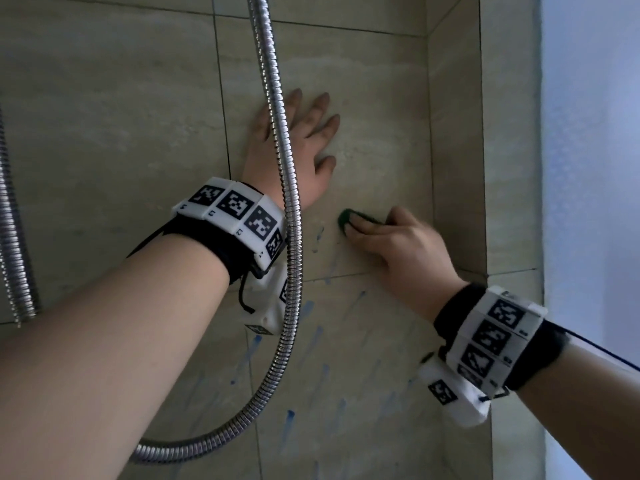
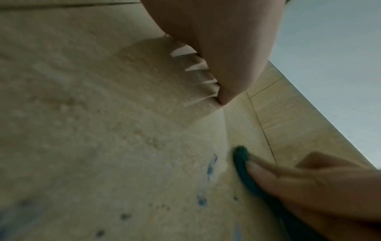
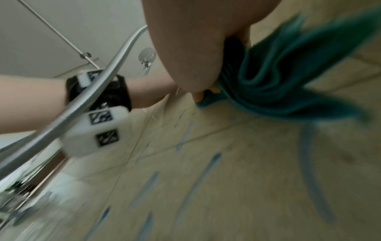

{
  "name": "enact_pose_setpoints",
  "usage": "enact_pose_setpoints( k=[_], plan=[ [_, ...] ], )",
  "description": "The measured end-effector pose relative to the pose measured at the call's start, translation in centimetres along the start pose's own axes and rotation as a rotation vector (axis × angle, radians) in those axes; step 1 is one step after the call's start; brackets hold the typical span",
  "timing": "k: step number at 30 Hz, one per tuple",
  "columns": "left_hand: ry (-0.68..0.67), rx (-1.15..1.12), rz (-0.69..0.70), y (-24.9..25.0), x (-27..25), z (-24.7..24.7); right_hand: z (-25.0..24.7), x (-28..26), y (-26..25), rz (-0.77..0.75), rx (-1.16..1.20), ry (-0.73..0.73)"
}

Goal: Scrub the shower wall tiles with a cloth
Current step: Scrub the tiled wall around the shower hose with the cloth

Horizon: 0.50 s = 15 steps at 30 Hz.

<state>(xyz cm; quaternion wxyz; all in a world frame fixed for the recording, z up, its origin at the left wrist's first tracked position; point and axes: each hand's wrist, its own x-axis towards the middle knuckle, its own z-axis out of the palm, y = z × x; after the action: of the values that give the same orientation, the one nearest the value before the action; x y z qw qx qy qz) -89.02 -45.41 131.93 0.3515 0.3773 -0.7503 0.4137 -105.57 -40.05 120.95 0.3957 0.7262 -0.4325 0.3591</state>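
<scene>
A beige tiled shower wall [image 1: 121, 116] fills the head view, with blue streaks [image 1: 287, 424] on its lower tiles. My right hand [image 1: 388, 244] presses a bunched green cloth [image 1: 346, 218] against the wall, fingers curled over it. In the right wrist view the cloth [image 3: 288, 78] is teal and folded under the hand [image 3: 206, 91]. It also shows in the left wrist view as a dark green edge [image 2: 241, 156] under fingers [image 2: 288, 176]. My left hand [image 1: 298, 143] lies flat on the tile above, fingers spread.
A metal shower hose [image 1: 277, 133] hangs in a loop in front of my left wrist and curves down to the left. A second hose section [image 1: 10, 237] runs at the left edge. The wall's corner [image 1: 429, 133] and a bright opening [image 1: 588, 168] are at the right.
</scene>
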Motion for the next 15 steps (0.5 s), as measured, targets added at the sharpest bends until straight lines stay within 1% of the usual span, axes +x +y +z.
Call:
enact_pose_setpoints(
  k=[1, 2, 3, 5, 6, 8, 9, 10, 11, 13, 14, 15],
  plan=[
    [-0.004, -0.005, 0.000, -0.1, -0.1, 0.0, -0.7, 0.5, 0.3, 0.047, -0.015, 0.012],
    [-0.008, -0.012, -0.001, -0.1, -0.1, 0.0, -1.6, 1.2, 0.7, 0.130, -0.048, 0.039],
    [-0.010, -0.020, 0.000, -0.2, -0.2, 0.0, -2.4, 2.0, 1.3, 0.230, -0.093, 0.037],
    [-0.014, -0.028, 0.000, -0.1, -0.4, 0.0, -3.3, 3.2, 2.4, 0.444, -0.136, -0.045],
    [-0.013, -0.027, 0.002, 0.0, -0.4, 0.1, -3.5, 3.4, 2.5, 0.513, -0.149, -0.057],
    [-0.012, -0.024, 0.009, 0.0, -0.6, 0.1, -3.3, 3.1, 1.9, 0.577, -0.123, -0.073],
    [-0.012, -0.025, 0.012, 0.0, -0.7, 0.2, -2.7, 2.6, 1.5, 0.571, -0.104, -0.085],
    [-0.014, -0.027, 0.017, 0.1, -0.9, 0.2, -1.8, 1.8, 1.0, 0.522, -0.095, -0.092],
    [-0.018, -0.029, 0.024, 0.1, -1.1, 0.3, -0.9, 0.8, 0.4, 0.413, -0.092, -0.089],
    [-0.023, -0.032, 0.033, 0.1, -1.5, 0.5, -0.1, -0.8, -1.3, 0.207, -0.026, -0.148],
    [-0.026, -0.030, 0.038, 0.1, -1.8, 0.6, 0.3, -1.5, -1.4, 0.139, -0.011, -0.156],
    [-0.033, -0.028, 0.044, 0.1, -1.9, 0.6, 0.3, -1.8, -1.4, 0.101, -0.005, -0.159]
  ],
)
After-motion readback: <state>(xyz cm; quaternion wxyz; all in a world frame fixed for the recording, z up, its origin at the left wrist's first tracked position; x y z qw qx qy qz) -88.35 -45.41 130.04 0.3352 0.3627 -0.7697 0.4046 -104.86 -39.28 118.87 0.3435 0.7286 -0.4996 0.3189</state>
